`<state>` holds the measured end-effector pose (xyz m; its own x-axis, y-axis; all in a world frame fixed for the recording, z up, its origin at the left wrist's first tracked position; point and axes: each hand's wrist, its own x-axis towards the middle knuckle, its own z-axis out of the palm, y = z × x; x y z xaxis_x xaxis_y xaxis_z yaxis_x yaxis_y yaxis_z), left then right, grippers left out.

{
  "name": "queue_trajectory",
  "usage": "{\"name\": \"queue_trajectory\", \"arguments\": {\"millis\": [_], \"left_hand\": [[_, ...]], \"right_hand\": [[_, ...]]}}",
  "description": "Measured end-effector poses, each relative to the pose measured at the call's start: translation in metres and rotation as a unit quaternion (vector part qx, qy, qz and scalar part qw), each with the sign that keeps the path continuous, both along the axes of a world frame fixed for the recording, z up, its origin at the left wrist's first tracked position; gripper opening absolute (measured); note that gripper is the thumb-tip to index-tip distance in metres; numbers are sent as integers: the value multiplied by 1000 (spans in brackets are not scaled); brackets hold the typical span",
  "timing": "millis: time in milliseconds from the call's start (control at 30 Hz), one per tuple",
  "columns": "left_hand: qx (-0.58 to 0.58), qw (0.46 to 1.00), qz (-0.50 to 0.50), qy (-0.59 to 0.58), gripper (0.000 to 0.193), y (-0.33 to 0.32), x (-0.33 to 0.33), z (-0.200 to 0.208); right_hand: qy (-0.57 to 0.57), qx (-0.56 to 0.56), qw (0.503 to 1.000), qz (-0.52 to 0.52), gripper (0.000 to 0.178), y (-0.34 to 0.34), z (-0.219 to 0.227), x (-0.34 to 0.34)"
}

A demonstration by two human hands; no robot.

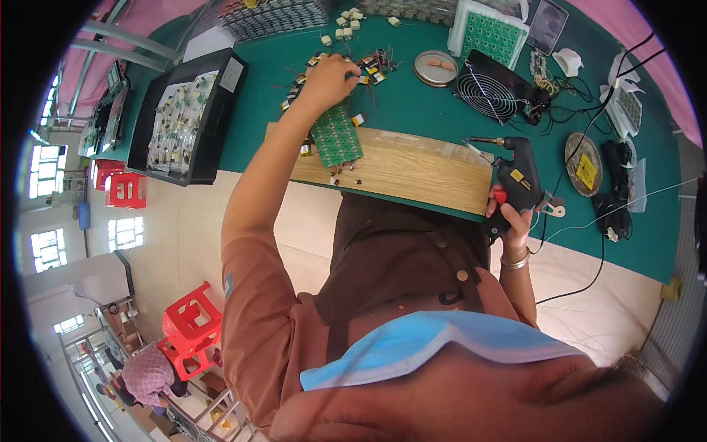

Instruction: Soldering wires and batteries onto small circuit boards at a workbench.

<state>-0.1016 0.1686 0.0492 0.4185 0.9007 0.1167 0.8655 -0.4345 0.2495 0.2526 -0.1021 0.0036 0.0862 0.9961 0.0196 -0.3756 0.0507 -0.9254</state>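
My right hand (513, 219) is wrapped round the grip of a black soldering gun (520, 173) with a red trigger. Its thin tip points left above the right end of a wooden board (420, 162). Over a pile of small wired battery cells (375, 74), my left hand (329, 79) has its fingers curled together; what they hold, if anything, is hidden. Below that wrist, a green circuit board panel (337, 140) lies partly on the wooden board. Several tiny parts (335, 180) rest by its lower edge, and one loose cell (359, 119) sits to its right.
On the green table (412, 110), a black tray (199, 162) of parts stands left. A round tin (436, 68), a fan with a wire grille (486, 91) and a rack of green boards (490, 37) stand farther back. A metal dish (584, 163) and cables lie right.
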Motion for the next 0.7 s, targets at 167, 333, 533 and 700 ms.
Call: {"name": "queue_trajectory", "arguments": {"millis": [167,333,533,700], "left_hand": [[29,997,-13,68,11,5,-5,-1],[-61,989,64,122,14,-48,10,39],[52,988,139,31,38,-102,-11,23],[197,956,214,25,63,-134,-21,-3]], "right_hand": [[-2,-19,1000,12,45,-1,-1,0],[16,-34,999,34,43,-4,-4,10],[23,-35,998,45,43,-3,-5,10],[-46,-106,993,35,46,0,23,1]]}}
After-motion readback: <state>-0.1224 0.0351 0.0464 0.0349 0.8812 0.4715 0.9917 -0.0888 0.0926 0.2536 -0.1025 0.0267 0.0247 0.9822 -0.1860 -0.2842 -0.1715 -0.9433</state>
